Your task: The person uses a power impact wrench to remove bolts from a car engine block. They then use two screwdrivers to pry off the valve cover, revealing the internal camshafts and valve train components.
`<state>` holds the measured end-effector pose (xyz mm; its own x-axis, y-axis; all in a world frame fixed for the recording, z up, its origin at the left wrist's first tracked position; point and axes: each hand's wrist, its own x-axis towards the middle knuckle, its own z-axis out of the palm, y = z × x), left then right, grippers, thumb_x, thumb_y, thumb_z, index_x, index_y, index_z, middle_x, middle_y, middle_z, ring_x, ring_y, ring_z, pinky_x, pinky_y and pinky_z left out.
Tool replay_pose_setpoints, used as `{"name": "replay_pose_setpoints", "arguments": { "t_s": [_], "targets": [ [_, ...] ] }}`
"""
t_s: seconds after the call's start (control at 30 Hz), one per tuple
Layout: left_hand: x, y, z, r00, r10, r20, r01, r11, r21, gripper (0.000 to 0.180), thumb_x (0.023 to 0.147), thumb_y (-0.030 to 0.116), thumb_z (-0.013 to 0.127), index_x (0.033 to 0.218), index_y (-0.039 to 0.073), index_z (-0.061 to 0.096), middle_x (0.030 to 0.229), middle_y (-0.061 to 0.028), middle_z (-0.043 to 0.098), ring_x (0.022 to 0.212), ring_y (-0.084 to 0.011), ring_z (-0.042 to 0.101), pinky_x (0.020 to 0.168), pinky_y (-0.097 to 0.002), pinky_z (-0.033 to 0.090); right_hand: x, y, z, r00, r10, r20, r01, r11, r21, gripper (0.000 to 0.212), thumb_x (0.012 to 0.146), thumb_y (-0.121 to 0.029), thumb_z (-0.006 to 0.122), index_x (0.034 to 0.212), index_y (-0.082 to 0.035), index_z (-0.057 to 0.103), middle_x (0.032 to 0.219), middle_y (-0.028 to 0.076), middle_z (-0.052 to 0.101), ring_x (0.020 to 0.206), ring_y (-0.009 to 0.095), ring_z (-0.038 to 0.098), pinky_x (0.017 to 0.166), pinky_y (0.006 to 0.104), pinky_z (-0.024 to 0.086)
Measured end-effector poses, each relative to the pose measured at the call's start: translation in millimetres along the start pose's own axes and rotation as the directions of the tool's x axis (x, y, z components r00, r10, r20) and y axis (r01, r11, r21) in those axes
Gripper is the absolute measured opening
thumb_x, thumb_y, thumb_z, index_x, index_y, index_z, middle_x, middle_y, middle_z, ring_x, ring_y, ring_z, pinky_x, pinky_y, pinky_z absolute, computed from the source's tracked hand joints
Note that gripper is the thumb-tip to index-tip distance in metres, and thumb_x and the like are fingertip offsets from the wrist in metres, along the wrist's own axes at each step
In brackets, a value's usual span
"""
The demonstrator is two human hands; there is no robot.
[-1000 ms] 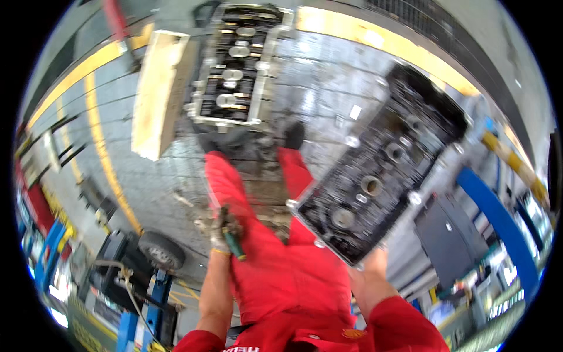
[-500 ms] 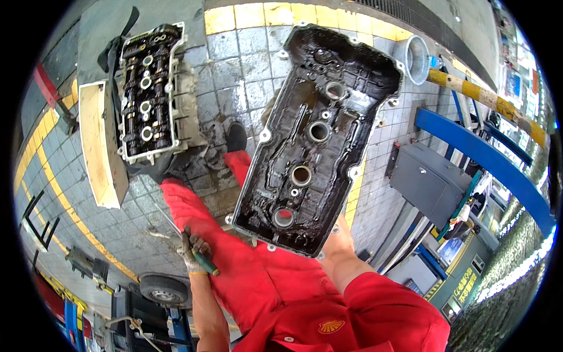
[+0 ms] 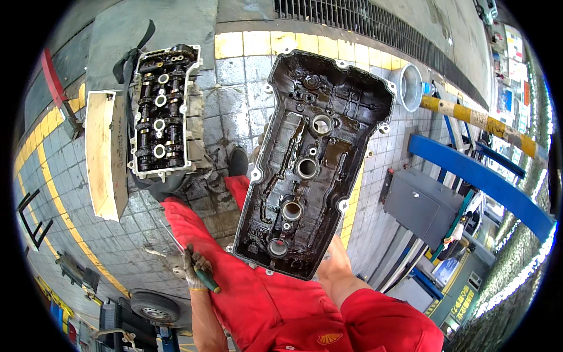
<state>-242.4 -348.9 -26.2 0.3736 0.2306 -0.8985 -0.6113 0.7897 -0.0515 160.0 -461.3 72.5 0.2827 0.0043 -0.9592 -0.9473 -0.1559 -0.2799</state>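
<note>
A large engine valve cover [image 3: 305, 193] is held up before me, its dark, oily inside facing me. Four round tube holes run along it, and oil glistens in its recesses. My right forearm reaches behind its lower right edge; the cover hides my right hand, which supports it from underneath. Beside my left thigh, my gloved left hand [image 3: 193, 264] is closed around a screwdriver [image 3: 206, 281] with a green handle, its shaft pointing up and away. Farther left, a cylinder head [image 3: 159, 111] with exposed camshafts sits low over the floor.
A long pale box [image 3: 102, 155] stands left of the cylinder head. At the right are a metal bucket [image 3: 409, 88], a yellow-and-white pole [image 3: 481, 117], a blue beam [image 3: 478, 176] and a grey cabinet [image 3: 419, 202]. A tyre [image 3: 154, 306] lies lower left; a drain grate [image 3: 363, 23] crosses the far floor.
The view has shifted, so the surroundings sit lower in it. The valve cover has tilted slightly, and light falls differently on its oil. My left hand keeps its grip on the screwdriver.
</note>
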Motion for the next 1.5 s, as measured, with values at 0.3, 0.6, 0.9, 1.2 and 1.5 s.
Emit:
{"name": "replay_pose_setpoints", "arguments": {
  "t_s": [0.3,0.6,0.9,1.2,1.5],
  "targets": [
    [3.8,11.7,-14.5,0.999,-0.029,-0.017,0.027,0.992,-0.127,0.034,0.115,0.040,0.053,0.135,0.017,0.069,0.083,0.0021,0.063,0.056,-0.0109,0.053,0.054,-0.0321,0.046,-11.7,2.9,59.4,0.998,-0.039,0.038,0.044,0.992,-0.115,0.039,0.104,-0.021,0.066,0.141,-0.008,0.057,0.129,0.011,0.068,0.115,0.027,0.070,0.100,0.0409,0.060],
    [-24.6,65.0,18.4,0.984,-0.062,-0.166,0.044,0.993,-0.109,0.031,0.108,0.034,0.069,0.133,0.016,0.063,0.081,0.0036,0.062,0.057,-0.0102,0.051,0.053,-0.0320,0.046,-127.2,16.5,175.6,0.984,-0.116,0.136,0.164,0.893,-0.419,0.041,0.104,-0.020,0.066,0.142,-0.008,0.057,0.130,0.011,0.068,0.116,0.026,0.069,0.101,0.0408,0.059],
    [-54.0,107.0,-11.8,0.999,-0.013,-0.037,0.000,0.943,-0.332,0.029,0.111,0.039,0.063,0.125,0.014,0.067,0.077,0.0003,0.064,0.056,-0.0113,0.055,0.051,-0.0326,0.048,-151.3,99.0,301.6,0.943,0.047,0.330,0.191,0.735,-0.650,0.042,0.105,-0.022,0.064,0.144,-0.009,0.056,0.131,0.011,0.068,0.117,0.027,0.069,0.102,0.0409,0.059],
    [-43.3,189.7,-16.2,0.975,0.113,-0.193,-0.162,0.953,-0.255,0.023,0.107,0.035,0.068,0.109,0.012,0.070,0.076,-0.0027,0.062,0.061,-0.0181,0.060,0.055,-0.0357,0.053,-1.6,315.0,524.6,0.764,0.334,0.552,0.137,0.751,-0.645,0.043,0.107,-0.028,0.059,0.146,-0.010,0.055,0.132,0.012,0.068,0.116,0.028,0.070,0.101,0.0412,0.060],
    [-50.8,226.5,-43.0,0.955,0.170,-0.244,-0.259,0.880,-0.399,0.021,0.104,0.031,0.073,0.115,0.013,0.071,0.092,-0.0036,0.071,0.068,-0.0203,0.066,0.058,-0.0360,0.055,76.9,391.9,558.2,0.782,0.394,0.483,0.014,0.763,-0.646,0.045,0.109,-0.033,0.054,0.148,-0.011,0.054,0.133,0.012,0.068,0.116,0.029,0.070,0.101,0.0414,0.060]
  ]
}}
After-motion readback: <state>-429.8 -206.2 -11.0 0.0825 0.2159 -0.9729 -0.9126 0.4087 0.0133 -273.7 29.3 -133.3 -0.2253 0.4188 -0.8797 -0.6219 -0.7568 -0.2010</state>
